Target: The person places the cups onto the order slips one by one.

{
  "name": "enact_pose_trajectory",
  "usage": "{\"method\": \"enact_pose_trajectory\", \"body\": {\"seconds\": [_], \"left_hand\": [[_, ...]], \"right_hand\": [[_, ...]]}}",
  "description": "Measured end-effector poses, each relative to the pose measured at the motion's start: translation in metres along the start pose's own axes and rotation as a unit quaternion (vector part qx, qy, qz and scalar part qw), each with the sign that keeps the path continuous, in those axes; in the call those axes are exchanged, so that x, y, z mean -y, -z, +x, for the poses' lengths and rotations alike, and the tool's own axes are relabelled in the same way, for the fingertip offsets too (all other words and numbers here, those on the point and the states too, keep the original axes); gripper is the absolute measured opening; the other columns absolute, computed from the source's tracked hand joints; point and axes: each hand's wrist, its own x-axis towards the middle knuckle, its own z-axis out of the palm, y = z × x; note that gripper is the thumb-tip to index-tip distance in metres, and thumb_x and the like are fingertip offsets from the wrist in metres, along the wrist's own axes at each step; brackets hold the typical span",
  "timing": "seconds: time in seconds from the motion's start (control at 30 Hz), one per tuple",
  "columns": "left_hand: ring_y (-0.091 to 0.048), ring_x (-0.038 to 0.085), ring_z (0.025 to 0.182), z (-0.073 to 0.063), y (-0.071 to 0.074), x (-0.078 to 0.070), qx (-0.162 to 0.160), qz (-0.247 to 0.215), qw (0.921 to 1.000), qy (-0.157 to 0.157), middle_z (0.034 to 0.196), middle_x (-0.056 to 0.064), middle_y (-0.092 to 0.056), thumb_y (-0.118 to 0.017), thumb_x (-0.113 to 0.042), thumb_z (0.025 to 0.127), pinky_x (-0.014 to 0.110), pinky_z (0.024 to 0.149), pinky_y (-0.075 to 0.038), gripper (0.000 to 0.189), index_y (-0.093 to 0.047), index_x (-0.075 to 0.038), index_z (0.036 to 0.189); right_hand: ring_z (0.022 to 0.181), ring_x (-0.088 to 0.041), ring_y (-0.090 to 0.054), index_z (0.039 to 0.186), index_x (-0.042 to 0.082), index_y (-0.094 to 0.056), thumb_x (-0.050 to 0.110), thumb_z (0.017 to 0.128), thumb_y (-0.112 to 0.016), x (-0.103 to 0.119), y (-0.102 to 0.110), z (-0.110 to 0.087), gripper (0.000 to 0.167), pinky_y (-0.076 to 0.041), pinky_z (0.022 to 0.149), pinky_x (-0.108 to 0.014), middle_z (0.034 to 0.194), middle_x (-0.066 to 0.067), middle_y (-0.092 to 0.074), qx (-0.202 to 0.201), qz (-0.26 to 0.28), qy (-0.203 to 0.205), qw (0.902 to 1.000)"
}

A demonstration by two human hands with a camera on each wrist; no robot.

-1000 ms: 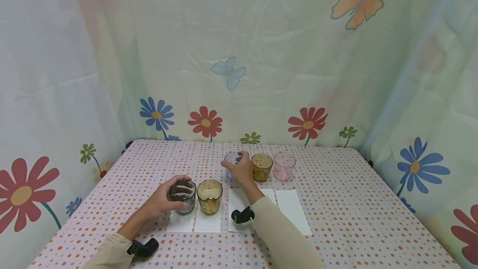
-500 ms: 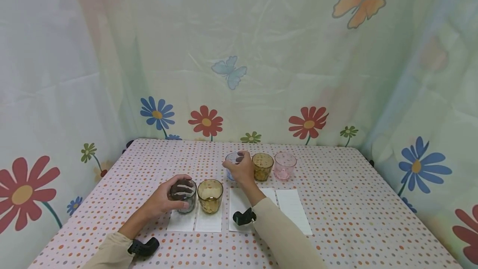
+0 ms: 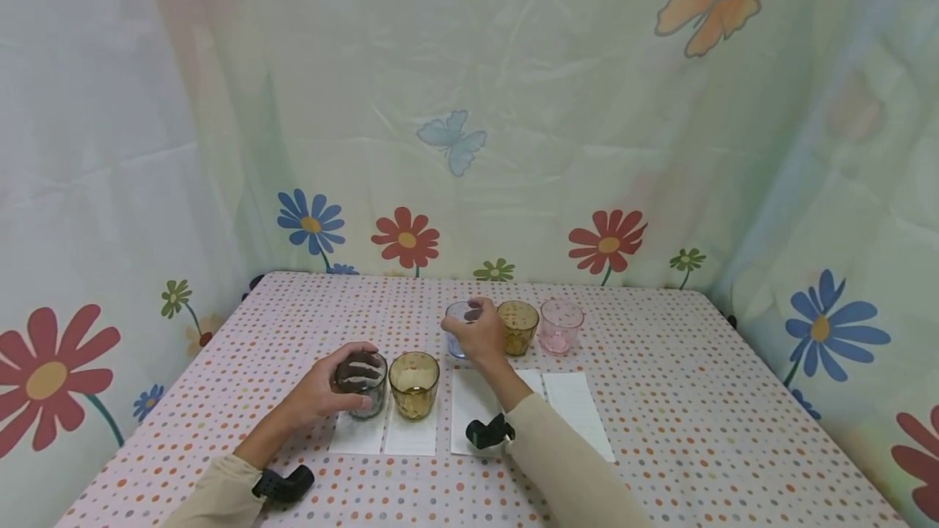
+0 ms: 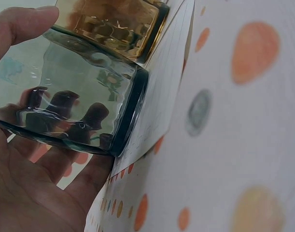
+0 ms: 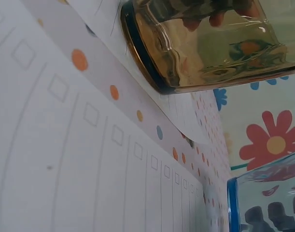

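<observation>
Glasses (image 3: 414, 385) number five: left hand (image 3: 319, 385) grips one grey glass (image 3: 377, 385), lower left of centre; apart from it, right hand (image 3: 482, 339) clasps one blue glass (image 3: 456, 345), lower middle. Two are amber; one pink glass (image 3: 561, 326) stands lower right of centre.

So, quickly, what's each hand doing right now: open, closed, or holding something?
Left hand: holding the smoky grey glass, curled around it.
Right hand: holding the pale blue glass, curled around it.
</observation>
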Motion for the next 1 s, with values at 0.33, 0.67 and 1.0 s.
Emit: {"method": "enact_pose_trajectory", "body": {"seconds": [0.33, 0.67, 1.0], "left_hand": [[-0.057, 0.044, 0.125, -0.001, 0.000, 0.001, -0.004, 0.002, 1.0000, 0.006, 0.136, 0.024, -0.056, -0.076, -0.008, 0.087, 0.045, 0.100, -0.052, 0.068, -0.044, -0.008, 0.147], [-0.056, 0.043, 0.126, 0.001, 0.000, 0.001, -0.002, 0.005, 1.0000, 0.001, 0.136, 0.022, -0.056, -0.076, -0.009, 0.087, 0.043, 0.101, -0.052, 0.069, -0.042, -0.003, 0.147], [-0.057, 0.043, 0.125, 0.001, 0.000, 0.002, 0.000, 0.002, 1.0000, 0.001, 0.136, 0.023, -0.055, -0.076, -0.008, 0.087, 0.043, 0.099, -0.053, 0.069, -0.043, -0.005, 0.148]], "right_hand": [[0.093, -0.028, -0.066, 0.122, 0.004, -0.063, 0.027, 0.073, -0.083, 0.002, 0.010, -0.005, 0.058, -0.056, 0.071, -0.037, 0.104, -0.015, -0.069, 0.014, 0.019, 0.013, 0.9997], [0.093, -0.029, -0.067, 0.121, 0.003, -0.063, 0.021, 0.071, -0.081, 0.010, 0.017, -0.009, 0.056, -0.058, 0.073, -0.036, 0.101, -0.015, -0.068, 0.030, 0.041, 0.032, 0.9982], [0.094, -0.029, -0.069, 0.120, -0.001, -0.064, 0.016, 0.071, -0.083, 0.016, 0.030, -0.014, 0.055, -0.059, 0.077, -0.037, 0.101, -0.017, -0.070, 0.031, 0.058, 0.040, 0.9970]]}}
